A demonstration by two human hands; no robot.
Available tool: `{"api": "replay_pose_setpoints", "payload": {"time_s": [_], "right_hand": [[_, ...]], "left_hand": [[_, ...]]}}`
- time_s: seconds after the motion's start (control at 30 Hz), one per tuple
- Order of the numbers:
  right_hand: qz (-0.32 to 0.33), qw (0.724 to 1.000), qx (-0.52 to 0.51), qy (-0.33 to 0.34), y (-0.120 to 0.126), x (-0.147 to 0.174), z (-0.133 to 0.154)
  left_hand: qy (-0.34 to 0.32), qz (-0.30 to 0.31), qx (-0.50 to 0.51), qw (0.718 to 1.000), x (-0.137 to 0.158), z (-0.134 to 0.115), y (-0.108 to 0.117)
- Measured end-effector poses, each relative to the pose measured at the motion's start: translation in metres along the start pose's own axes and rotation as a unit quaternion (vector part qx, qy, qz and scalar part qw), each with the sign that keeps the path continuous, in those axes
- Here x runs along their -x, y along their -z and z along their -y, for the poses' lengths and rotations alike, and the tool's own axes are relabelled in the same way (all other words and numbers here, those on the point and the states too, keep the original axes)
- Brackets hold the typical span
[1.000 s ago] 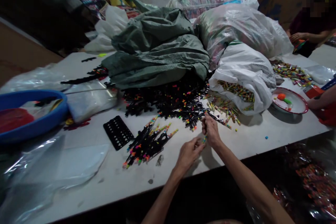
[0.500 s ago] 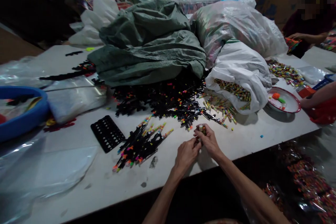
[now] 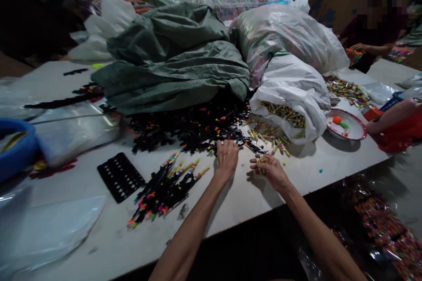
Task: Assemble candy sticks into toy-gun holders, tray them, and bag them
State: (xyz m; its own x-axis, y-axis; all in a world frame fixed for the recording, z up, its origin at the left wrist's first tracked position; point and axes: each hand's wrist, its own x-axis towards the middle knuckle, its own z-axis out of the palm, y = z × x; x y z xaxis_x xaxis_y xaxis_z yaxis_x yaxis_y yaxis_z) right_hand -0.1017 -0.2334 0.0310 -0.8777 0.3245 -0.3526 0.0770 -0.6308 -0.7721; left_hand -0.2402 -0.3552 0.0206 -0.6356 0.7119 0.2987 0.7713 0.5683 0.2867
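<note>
My left hand (image 3: 227,159) reaches to the near edge of a pile of black plastic pieces (image 3: 194,136) with coloured tips. Its fingers curl down onto one of them, and the fingertips are partly hidden. To the right, just above the white table, my right hand (image 3: 275,170) is closed around several small patterned tubes (image 3: 262,159). Loose tubes of the same look (image 3: 278,142) lie beyond it. Left of my left forearm is a bunch of black pieces fitted with patterned tubes (image 3: 168,189), beside a black slotted tray (image 3: 120,177).
A grey-green sack (image 3: 178,61) rests over the black pile. At its right, an open white bag (image 3: 296,92) holds more tubes. A red-rimmed plate (image 3: 361,129) and a blue tub (image 3: 16,149) flank the work area. Another person (image 3: 372,35) sits at the back right.
My hands were together over the small tubes and are now apart. The left has gone forward and left to the black pile; the right keeps the tubes. The view has shifted slightly right.
</note>
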Motion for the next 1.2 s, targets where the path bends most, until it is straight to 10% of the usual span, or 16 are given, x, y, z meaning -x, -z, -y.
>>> {"api": "replay_pose_setpoints", "payload": {"time_s": [0.3,0.7,1.2], "right_hand": [[0.011,0.997,0.067,0.041,-0.007,0.0,0.001],[0.186,0.947,0.26,0.045,-0.022,0.019,0.029],[0.275,0.827,0.466,0.153,-0.034,0.025,0.032]], "left_hand": [[0.03,0.03,0.088,0.995,0.047,-0.019,0.046],[-0.042,0.075,0.146,0.986,0.093,-0.015,0.077],[-0.081,0.069,0.146,0.984,0.109,-0.009,0.08]]}}
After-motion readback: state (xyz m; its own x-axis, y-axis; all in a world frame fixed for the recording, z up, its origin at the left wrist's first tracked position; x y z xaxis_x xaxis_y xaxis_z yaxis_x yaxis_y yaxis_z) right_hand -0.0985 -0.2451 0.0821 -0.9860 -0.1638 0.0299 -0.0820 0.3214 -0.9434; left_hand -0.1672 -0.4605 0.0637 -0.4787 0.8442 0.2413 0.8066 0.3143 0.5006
